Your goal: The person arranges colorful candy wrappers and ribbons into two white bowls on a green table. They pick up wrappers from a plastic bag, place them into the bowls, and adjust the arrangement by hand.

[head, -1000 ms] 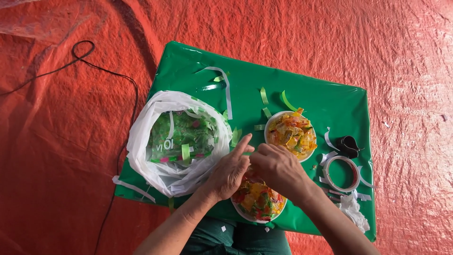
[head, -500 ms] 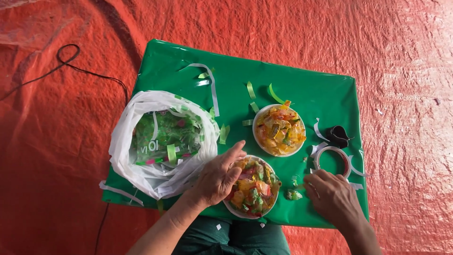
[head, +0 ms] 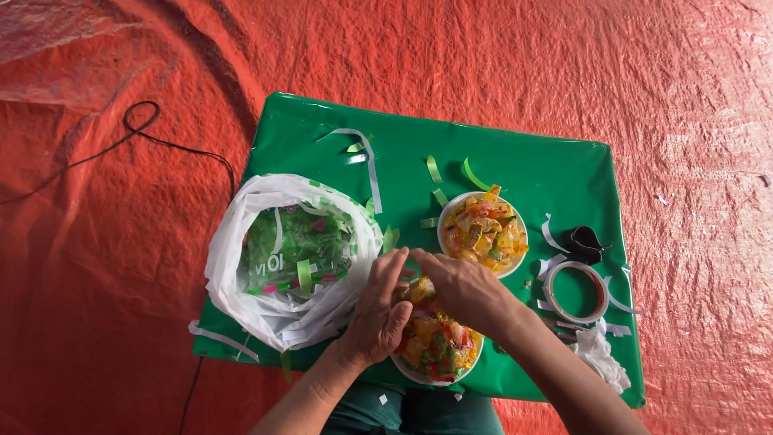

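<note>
Your hands meet over the near bowl (head: 435,346): the left hand (head: 378,310) rests on its left rim with the fingers loosely curled, and the right hand (head: 463,290) has come back from the tape side, where it lay half a second ago, to lie across the bowl's top. The fingertips of both pinch together at one spot between bag and bowl; what they hold, if anything, is too small to tell. That return suggests you are working on a single piece again, not fetching.

From the left: a black cable (head: 137,137) loops over the red tarp (head: 121,282). On the green sheet (head: 515,153) the white bag (head: 290,258) lies open, full of green wrappers, just beside your left hand. White strips (head: 366,157) and green strips (head: 433,169) lie scattered above. The near bowl, heaped with orange, yellow and red scraps, sits under your hands at the sheet's near edge. The far bowl (head: 483,234), filled alike, stands just beyond your right hand. Further right, a tape ring (head: 576,292) lies flat, with a small black object (head: 586,242) above it and white crumpled scraps (head: 600,354) below.
</note>
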